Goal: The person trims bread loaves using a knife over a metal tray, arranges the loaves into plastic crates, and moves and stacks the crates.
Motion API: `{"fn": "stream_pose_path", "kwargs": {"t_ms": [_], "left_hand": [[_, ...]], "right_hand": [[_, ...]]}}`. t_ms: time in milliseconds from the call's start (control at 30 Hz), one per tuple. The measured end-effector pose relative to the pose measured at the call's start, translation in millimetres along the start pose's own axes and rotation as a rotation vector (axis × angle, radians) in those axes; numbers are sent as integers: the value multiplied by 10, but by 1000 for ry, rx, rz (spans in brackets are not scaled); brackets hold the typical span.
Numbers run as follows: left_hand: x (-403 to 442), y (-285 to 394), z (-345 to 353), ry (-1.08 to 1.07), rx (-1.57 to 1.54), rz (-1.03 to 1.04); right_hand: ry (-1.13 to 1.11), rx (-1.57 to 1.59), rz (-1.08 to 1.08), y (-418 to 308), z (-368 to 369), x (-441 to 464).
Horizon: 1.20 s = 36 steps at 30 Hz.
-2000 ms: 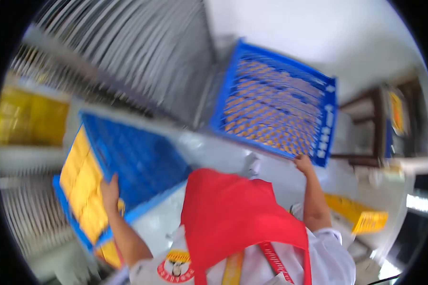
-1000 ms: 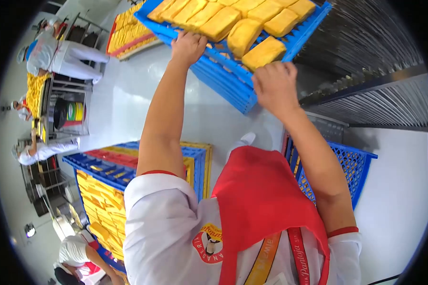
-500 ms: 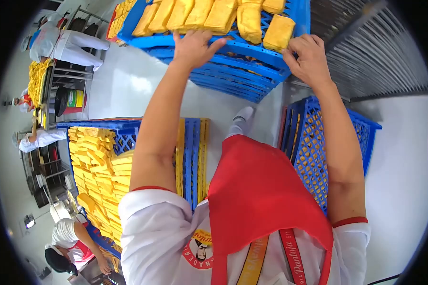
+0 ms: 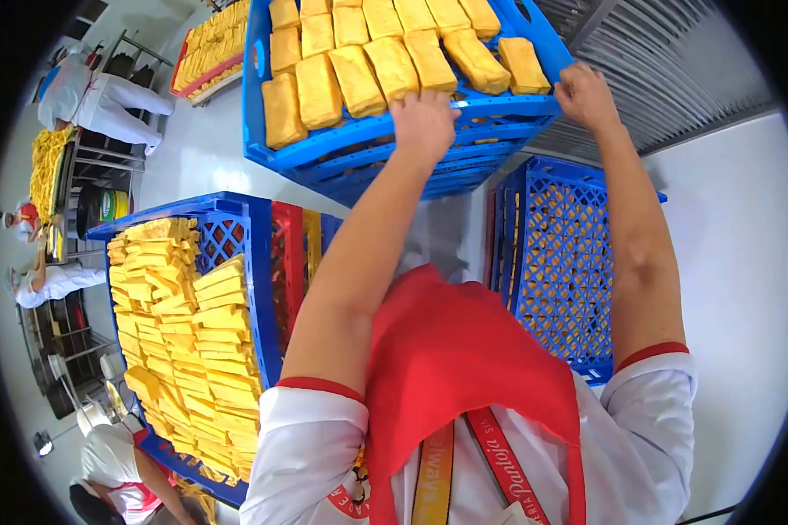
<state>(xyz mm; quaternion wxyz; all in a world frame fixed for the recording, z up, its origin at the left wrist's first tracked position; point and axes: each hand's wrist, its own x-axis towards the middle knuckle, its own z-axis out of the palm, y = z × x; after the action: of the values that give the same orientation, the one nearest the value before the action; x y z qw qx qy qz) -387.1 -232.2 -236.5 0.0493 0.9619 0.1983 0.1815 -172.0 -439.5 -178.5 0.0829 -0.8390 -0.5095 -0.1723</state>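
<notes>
A blue plastic crate [image 4: 324, 143] at the top of the view holds rows of yellow loaf-like blocks [image 4: 356, 80]. It sits on a stack of similar blue crates. My left hand [image 4: 423, 131] hooks its fingers over the front rim, close against the blocks in the front row. At the right front corner, my right hand [image 4: 589, 96] is curled around the rim, with a single block [image 4: 524, 66] just left of it. Some of the fingertips are hidden behind the rim.
To the left stands another blue crate [image 4: 263, 262] piled with yellow slabs [image 4: 184, 341]. A blue lattice crate [image 4: 565, 254] is below my right arm. Metal slatted shutter [image 4: 665, 79] lies to the right. Other people [image 4: 105, 101] work at racks on the left.
The crate of blocks has turned and shows more of its rows. My left hand has shifted right along the rim, its fingers now closer together. My right hand stays at the corner.
</notes>
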Motion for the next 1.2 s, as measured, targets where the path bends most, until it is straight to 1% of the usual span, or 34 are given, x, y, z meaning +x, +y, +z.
{"fn": "stream_pose_path", "kwargs": {"t_ms": [33, 100, 200, 233, 300, 367, 400, 433, 467, 500, 533, 567, 600, 633, 667, 700, 733, 767, 833, 867, 900, 933, 967, 1000, 1033, 1067, 1100, 1133, 1167, 1200], "left_hand": [[-26, 49, -3, -20, -26, 35], [-105, 144, -29, -77, -64, 97], [-238, 175, -138, -101, -136, 170], [-305, 167, -153, -68, -142, 206], [-391, 167, -192, -73, -121, 244], [-496, 210, -230, -72, -95, 263], [-520, 230, -264, -68, -89, 282], [-538, 243, -278, -89, -82, 294], [-544, 265, -277, -111, -80, 320], [-554, 287, -263, -124, -44, 305], [-587, 310, -259, -70, -13, 333], [-598, 342, -292, -38, 20, 399], [-578, 356, -282, -79, 54, 401], [-623, 406, -291, -32, 81, 399], [-622, 331, -211, -36, 26, 435], [-613, 380, -258, -164, 5, 388], [-631, 419, -321, -196, -6, 386], [-651, 460, -356, -142, -31, 474], [-589, 347, -328, -231, 68, 565], [-548, 374, -395, -270, 121, 600], [-510, 376, -411, -266, 108, 637], [-486, 382, -434, -310, 164, 637], [-458, 472, -487, -354, 227, 631], [-490, 712, -687, -346, 228, 649], [-609, 997, -981, -446, 288, 546], [-711, 1190, -1139, -547, 348, 435], [-641, 1074, -969, -571, 373, 367], [-578, 951, -803, -566, 382, 351], [-525, 773, -647, -439, 305, 495], [-465, 585, -487, -310, 243, 617]], "right_hand": [[-3, -6, 28, 7, -8, -55], [14, -30, 18, 33, -4, -220], [35, -61, 25, -20, -102, -496], [61, -43, 9, -49, -114, -596], [107, -53, 6, -103, -99, -766], [45, -35, 90, -241, -162, -903], [65, -4, 150, -342, -183, -1001], [104, -39, 180, -516, -260, -1137], [319, -14, 138, -689, -300, -1329], [270, -54, 182, -898, -432, -1592], [269, 14, 258, -1081, -415, -1897], [159, 151, 394, -1279, -346, -2265], [117, 231, 511, -1441, -116, -2669], [-77, 228, 657, -1658, 6, -3115], [-275, 240, 810, -1827, -3, -3535], [-285, 173, 934, -1938, -119, -3956], [-338, 180, 1070, -2075, -269, -4350], [-381, 205, 1193, -2213, -422, -4697], [-231, 25, 1474, -2268, -760, -5387], [-33, -122, 1527, -2308, -1014, -5754], [45, -218, 1722, -2306, -1444, -5896], [180, -475, 1689, -2312, -1651, -6243], [220, -603, 1785, -2290, -2000, -6435], [245, -718, 1765, -2274, -2304, -6709], [150, -786, 1888, -2244, -2566, -6979], [107, -891, 1918, -2190, -2784, -7307], [125, -978, 1872, -2138, -2941, -7785], [88, -931, 2113, -2065, -3131, -8020], [80, -962, 2197, -2018, -3301, -8267], [163, -1020, 2205, -2003, -3343, -8674]]}}
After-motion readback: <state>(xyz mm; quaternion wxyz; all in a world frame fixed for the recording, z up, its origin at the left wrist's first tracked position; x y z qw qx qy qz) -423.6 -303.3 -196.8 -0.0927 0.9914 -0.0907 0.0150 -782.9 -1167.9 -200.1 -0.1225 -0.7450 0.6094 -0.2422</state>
